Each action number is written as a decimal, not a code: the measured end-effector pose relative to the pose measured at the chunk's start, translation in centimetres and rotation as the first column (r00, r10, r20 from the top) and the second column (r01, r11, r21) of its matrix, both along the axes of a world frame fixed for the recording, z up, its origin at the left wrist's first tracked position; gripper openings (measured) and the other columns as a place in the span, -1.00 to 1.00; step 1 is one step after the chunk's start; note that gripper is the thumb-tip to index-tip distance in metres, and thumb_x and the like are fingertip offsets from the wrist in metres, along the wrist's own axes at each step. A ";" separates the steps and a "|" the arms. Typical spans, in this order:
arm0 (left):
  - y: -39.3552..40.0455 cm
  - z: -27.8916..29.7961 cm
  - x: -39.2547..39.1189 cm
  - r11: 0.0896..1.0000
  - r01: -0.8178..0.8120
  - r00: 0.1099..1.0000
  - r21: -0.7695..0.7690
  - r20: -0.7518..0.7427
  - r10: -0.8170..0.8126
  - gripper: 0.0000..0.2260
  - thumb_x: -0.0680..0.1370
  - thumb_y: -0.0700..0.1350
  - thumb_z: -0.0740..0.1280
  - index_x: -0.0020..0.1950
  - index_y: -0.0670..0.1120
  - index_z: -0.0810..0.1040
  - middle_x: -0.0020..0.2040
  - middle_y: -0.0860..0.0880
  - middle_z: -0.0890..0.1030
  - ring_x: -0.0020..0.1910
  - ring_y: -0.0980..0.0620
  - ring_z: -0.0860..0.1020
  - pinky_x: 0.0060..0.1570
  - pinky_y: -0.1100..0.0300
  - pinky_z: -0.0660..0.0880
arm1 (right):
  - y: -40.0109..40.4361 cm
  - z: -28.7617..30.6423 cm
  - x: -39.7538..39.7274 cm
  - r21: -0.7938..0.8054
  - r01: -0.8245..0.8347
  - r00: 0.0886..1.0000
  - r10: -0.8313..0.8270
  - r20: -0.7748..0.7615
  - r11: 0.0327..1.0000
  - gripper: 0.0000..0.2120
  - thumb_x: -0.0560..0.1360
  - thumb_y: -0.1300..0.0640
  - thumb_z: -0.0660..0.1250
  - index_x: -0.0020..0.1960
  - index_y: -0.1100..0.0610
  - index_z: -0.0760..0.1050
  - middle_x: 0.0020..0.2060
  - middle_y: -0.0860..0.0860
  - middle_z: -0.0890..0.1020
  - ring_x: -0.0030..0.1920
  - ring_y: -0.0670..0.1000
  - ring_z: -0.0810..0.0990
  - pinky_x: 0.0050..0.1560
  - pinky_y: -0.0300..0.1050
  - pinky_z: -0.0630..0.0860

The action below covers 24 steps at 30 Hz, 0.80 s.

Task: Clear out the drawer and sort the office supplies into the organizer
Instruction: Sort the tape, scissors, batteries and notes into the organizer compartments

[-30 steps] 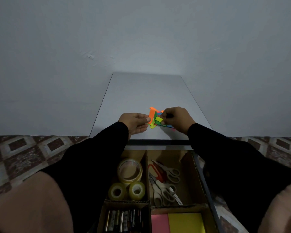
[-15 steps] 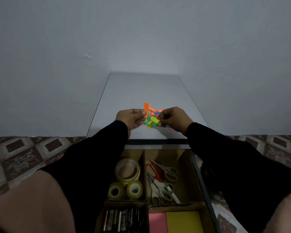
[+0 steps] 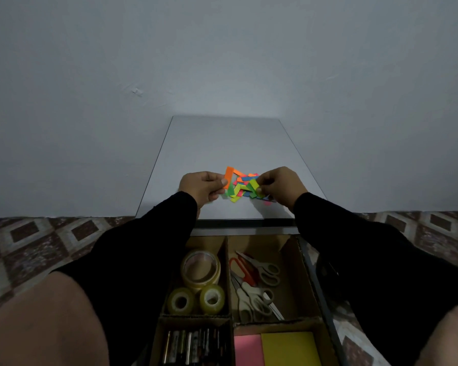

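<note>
A person in black sleeves works over a pale worktop (image 3: 222, 143) set against a bare wall. The left hand (image 3: 202, 186) pinches an orange paper strip (image 3: 229, 176) at its lower end, the strip standing nearly upright. The right hand (image 3: 280, 184) has its fingers curled around a yellow-green strip (image 3: 255, 186). Between the two hands, at the worktop's 6 o'clock edge, lies a loose pile of coloured paper tabs (image 3: 242, 190) in orange, blue, pink, green and yellow.

Below the worktop, toward 6 o'clock in the view, an open cardboard organizer (image 3: 227, 260) shows four compartments. At its 10 o'clock compartment sit three tape rolls (image 3: 200, 270), one large behind two small. At 2 o'clock lie several pairs of scissors (image 3: 254, 283), one with red handles. Batteries (image 3: 193, 347) fill the 8 o'clock compartment, and pink and yellow sticky notes (image 3: 286, 348) lie side by side at 4 o'clock. Patterned floor tiles (image 3: 37, 239) flank both sides.
</note>
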<state>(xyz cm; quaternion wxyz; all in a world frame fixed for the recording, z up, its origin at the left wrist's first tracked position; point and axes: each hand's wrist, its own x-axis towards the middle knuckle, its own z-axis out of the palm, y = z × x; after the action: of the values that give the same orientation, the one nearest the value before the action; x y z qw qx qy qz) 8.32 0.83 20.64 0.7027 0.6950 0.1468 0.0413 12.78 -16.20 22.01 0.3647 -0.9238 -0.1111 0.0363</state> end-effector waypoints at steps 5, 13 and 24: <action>1.4 -0.3 -0.4 0.999 -0.036 0.999 -0.015 -0.004 0.036 -0.82 0.51 -0.27 0.35 0.09 -0.28 0.55 -0.28 -0.08 0.57 -0.46 0.20 0.55 -0.45 0.46 0.46 | 1.2 -0.2 -1.0 -0.414 -0.165 0.954 0.252 0.165 0.895 -0.82 0.49 0.29 0.28 0.05 0.21 0.58 0.08 0.11 0.61 0.11 0.10 0.54 -0.04 -0.26 0.32; 2.1 -0.5 -0.5 0.999 -0.042 0.999 -0.018 -0.005 0.042 -0.82 0.51 -0.25 0.35 0.09 -0.25 0.56 -0.26 -0.08 0.59 -0.42 0.18 0.56 -0.44 0.43 0.49 | 1.7 -0.6 -0.7 -0.476 -0.176 0.942 0.287 0.172 0.862 -0.86 0.50 0.27 0.27 0.00 0.23 0.58 0.08 0.11 0.61 0.13 0.11 0.53 0.01 -0.27 0.33; 2.2 -0.7 -0.7 1.000 -0.012 1.000 -0.016 -0.011 0.012 -0.83 0.51 -0.23 0.35 0.09 -0.23 0.55 -0.20 -0.09 0.60 -0.25 0.07 0.57 -0.17 0.25 0.53 | 2.0 -0.1 -1.1 -0.543 -0.110 0.937 0.269 0.223 0.833 -0.89 0.50 0.27 0.25 -0.05 0.18 0.55 -0.02 0.12 0.61 0.00 0.12 0.54 -0.12 -0.23 0.30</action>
<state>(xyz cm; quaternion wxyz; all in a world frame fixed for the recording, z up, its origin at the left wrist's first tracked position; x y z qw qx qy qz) 7.57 3.07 19.97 0.7073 0.6885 0.1552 0.0407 11.73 -14.16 21.91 0.0744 -0.9670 -0.2414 -0.0345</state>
